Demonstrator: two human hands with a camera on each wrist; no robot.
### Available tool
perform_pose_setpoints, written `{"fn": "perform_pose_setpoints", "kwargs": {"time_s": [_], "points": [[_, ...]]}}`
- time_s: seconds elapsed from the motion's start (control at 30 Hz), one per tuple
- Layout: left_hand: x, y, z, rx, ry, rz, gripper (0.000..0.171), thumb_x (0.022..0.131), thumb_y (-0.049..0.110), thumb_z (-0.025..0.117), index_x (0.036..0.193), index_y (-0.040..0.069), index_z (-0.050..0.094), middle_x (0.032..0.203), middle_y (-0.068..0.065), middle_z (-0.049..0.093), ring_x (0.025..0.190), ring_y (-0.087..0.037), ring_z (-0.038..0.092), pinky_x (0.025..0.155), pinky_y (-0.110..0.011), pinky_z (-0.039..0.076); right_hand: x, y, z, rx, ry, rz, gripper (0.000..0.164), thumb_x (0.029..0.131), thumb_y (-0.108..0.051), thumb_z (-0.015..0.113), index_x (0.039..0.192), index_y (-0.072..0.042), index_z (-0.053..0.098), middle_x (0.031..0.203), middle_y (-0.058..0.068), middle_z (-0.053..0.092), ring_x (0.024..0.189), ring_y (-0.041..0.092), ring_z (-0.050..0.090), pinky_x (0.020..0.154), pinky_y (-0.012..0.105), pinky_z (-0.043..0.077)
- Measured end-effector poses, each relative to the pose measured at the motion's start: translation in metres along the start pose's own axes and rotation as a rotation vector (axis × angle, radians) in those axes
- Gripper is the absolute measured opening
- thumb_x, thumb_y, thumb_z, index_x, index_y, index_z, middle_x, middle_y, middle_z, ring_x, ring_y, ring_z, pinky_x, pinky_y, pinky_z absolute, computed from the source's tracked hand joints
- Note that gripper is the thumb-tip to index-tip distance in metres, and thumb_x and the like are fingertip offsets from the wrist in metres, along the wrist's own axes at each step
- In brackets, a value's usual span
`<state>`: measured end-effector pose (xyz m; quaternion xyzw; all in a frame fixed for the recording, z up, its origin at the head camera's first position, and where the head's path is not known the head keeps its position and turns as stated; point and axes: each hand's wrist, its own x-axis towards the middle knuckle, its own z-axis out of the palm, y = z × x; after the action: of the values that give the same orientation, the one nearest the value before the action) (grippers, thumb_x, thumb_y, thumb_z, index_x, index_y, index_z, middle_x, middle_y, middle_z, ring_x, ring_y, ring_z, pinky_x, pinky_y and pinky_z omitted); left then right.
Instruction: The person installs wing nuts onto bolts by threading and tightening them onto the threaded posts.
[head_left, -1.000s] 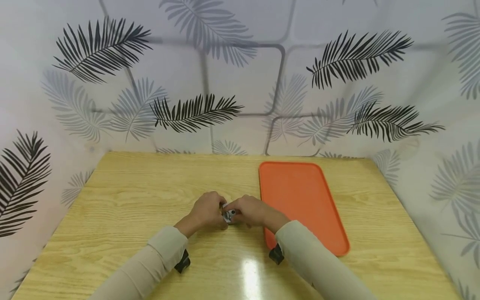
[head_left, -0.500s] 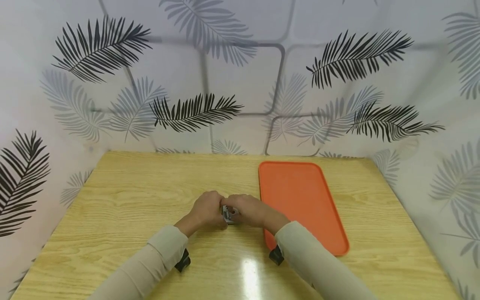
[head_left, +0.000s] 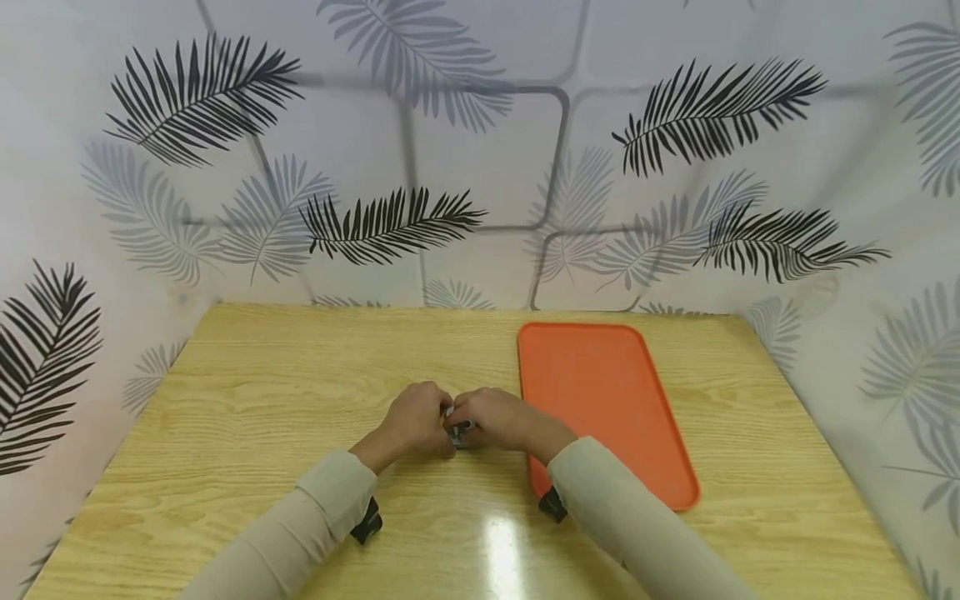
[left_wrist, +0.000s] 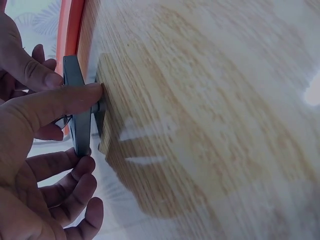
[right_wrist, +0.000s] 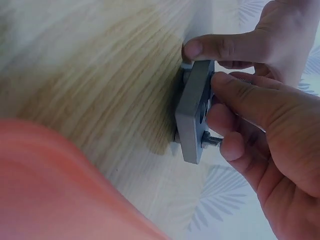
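Observation:
A small grey metal plate [right_wrist: 192, 120] is held on edge-gripping fingers just above the wooden table. My left hand [head_left: 417, 421] holds it by its sides, between thumb and fingers, in the left wrist view too. A threaded bolt [right_wrist: 214, 140] with a nut at its base stands out from the plate's upper face; bolt heads show underneath. My right hand [head_left: 497, 419] is at that face, thumb and fingertips pinching a small nut on another bolt, mostly hidden by the fingers. The right hand's thumb [right_wrist: 240, 95] lies close against the plate.
An orange-red tray [head_left: 600, 400] lies on the table [head_left: 300, 358] to the right, partly under the right forearm. A leaf-patterned cloth [head_left: 480, 167] hangs behind the table and at both sides. Dark wrist cameras hang below each sleeve.
The right fingers have shifted and turned over the plate, curling in at half a second ago and now reaching out over it again. The left hand and the plate stay in place.

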<state>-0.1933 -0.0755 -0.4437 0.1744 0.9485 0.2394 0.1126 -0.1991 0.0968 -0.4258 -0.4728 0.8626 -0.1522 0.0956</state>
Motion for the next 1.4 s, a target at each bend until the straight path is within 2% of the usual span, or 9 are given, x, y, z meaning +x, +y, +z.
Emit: {"fn": "perform_pose_setpoints", "kwargs": {"time_s": [0.13, 0.37, 0.63, 0.87, 0.93, 1.03, 1.17, 1.4], "points": [[0.001, -0.001, 0.001, -0.003, 0.003, 0.012, 0.022, 0.064, 0.012, 0.090, 0.081, 0.011, 0.074, 0.068, 0.001, 0.065, 0.060, -0.014, 0.049, 0.054, -0.026, 0.040, 0.001, -0.001, -0.002, -0.035, -0.029, 0.034, 0.025, 0.085, -0.017, 0.076, 0.110, -0.014, 0.074, 0.106, 0.000, 0.072, 0.095, 0.012, 0.069, 0.081, 0.020, 0.053], [0.002, -0.003, 0.004, -0.013, 0.009, 0.031, 0.021, 0.065, 0.010, 0.088, 0.080, 0.012, 0.074, 0.062, 0.002, 0.059, 0.056, -0.013, 0.042, 0.050, -0.026, 0.034, -0.001, 0.000, 0.004, -0.076, -0.006, 0.049, 0.024, 0.086, -0.023, 0.076, 0.109, -0.015, 0.074, 0.102, -0.002, 0.070, 0.090, 0.010, 0.068, 0.078, 0.019, 0.053], [0.003, -0.002, 0.000, 0.017, 0.030, 0.013, 0.036, 0.064, 0.017, 0.091, 0.096, 0.008, 0.078, 0.076, 0.000, 0.068, 0.065, -0.014, 0.054, 0.056, -0.027, 0.045, -0.002, -0.001, 0.009, -0.116, 0.053, 0.067, 0.022, 0.085, -0.026, 0.074, 0.104, -0.014, 0.073, 0.100, -0.002, 0.069, 0.091, 0.010, 0.069, 0.077, 0.022, 0.054], [0.001, -0.005, 0.003, 0.015, 0.046, -0.002, 0.034, 0.066, 0.020, 0.092, 0.094, 0.008, 0.077, 0.080, -0.002, 0.069, 0.067, -0.014, 0.053, 0.056, -0.028, 0.046, -0.005, 0.000, 0.016, -0.070, 0.104, 0.127, 0.019, 0.090, -0.027, 0.072, 0.106, -0.018, 0.072, 0.097, -0.003, 0.068, 0.084, 0.009, 0.064, 0.076, 0.023, 0.053], [0.000, -0.005, 0.004, 0.005, 0.041, -0.012, 0.035, 0.066, 0.018, 0.091, 0.095, 0.008, 0.075, 0.080, -0.002, 0.066, 0.067, -0.015, 0.052, 0.056, -0.029, 0.044, -0.007, 0.001, 0.018, -0.054, 0.126, 0.139, 0.023, 0.091, -0.027, 0.072, 0.111, -0.017, 0.071, 0.099, -0.003, 0.068, 0.083, 0.008, 0.062, 0.075, 0.024, 0.052], [-0.001, -0.003, 0.004, 0.006, 0.035, -0.022, 0.039, 0.065, 0.017, 0.092, 0.097, 0.008, 0.074, 0.082, -0.003, 0.062, 0.070, -0.016, 0.051, 0.057, -0.030, 0.042, -0.011, 0.001, 0.016, -0.025, 0.172, 0.132, 0.029, 0.091, -0.026, 0.073, 0.116, -0.013, 0.070, 0.099, 0.001, 0.068, 0.083, 0.012, 0.062, 0.075, 0.025, 0.051], [0.000, -0.002, 0.004, 0.023, 0.038, -0.034, 0.045, 0.063, 0.017, 0.094, 0.101, 0.007, 0.072, 0.086, -0.004, 0.059, 0.074, -0.016, 0.051, 0.059, -0.032, 0.043, -0.019, 0.003, 0.006, 0.003, 0.204, 0.166, 0.031, 0.091, -0.022, 0.073, 0.119, -0.009, 0.069, 0.098, 0.004, 0.069, 0.079, 0.014, 0.062, 0.071, 0.024, 0.050], [-0.002, -0.005, 0.005, 0.052, 0.037, -0.063, 0.067, 0.061, 0.022, 0.095, 0.120, 0.005, 0.067, 0.097, -0.006, 0.064, 0.085, -0.020, 0.058, 0.071, -0.039, 0.050, -0.039, 0.008, -0.004, -0.024, 0.251, 0.247, 0.026, 0.092, -0.023, 0.071, 0.114, -0.011, 0.070, 0.089, -0.001, 0.065, 0.063, 0.003, 0.048, 0.061, 0.020, 0.042]]}}
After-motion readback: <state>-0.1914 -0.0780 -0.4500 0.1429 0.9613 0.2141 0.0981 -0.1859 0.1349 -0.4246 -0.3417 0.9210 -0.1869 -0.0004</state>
